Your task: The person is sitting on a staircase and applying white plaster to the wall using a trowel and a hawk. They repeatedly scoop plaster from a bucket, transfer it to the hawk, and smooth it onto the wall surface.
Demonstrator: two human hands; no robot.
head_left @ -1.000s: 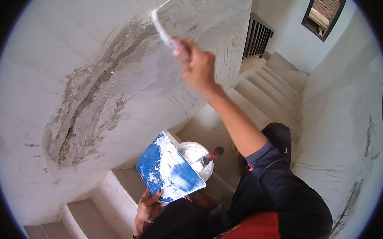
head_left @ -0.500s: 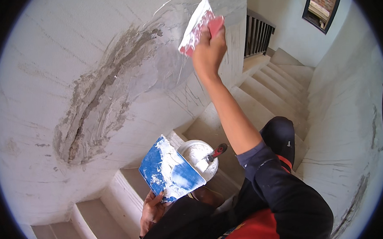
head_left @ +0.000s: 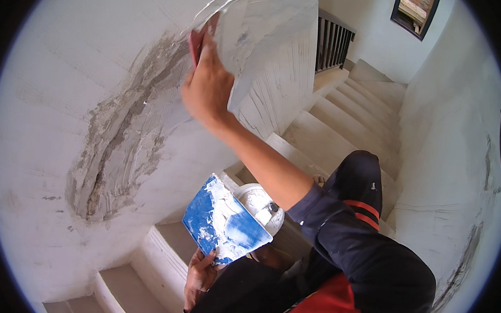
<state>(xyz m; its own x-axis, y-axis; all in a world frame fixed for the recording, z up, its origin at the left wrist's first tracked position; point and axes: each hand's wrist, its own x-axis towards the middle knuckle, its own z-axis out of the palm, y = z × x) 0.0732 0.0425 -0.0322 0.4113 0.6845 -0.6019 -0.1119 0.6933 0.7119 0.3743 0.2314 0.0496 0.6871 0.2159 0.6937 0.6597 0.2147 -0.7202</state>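
My right hand (head_left: 208, 83) grips a red plastic plastering trowel (head_left: 194, 46) against the upper part of the white wall. Fresh white plaster (head_left: 221, 5) forms a ridge along its far side; my hand hides part of the blade. Low in front of me, my left hand (head_left: 199, 273) pinches the near corner of a blue rectangular plaster board (head_left: 200, 212), tilted and smeared with a thick band of white plaster. Just behind the board stands a white bucket (head_left: 276, 228) of plaster with a tool in it, its handle hidden by my right forearm.
A rough grey patch (head_left: 115, 137) with a deep crack runs diagonally down the left wall. Concrete stairs (head_left: 338, 122) climb to the far right, past a dark railing (head_left: 333, 44) and a window (head_left: 417, 6). More steps (head_left: 136, 284) descend at the lower left.
My right hand has swung left with the trowel, which has turned edge-on at the wall. A white plaster ridge now shows at the top. My left hand and board have barely moved.
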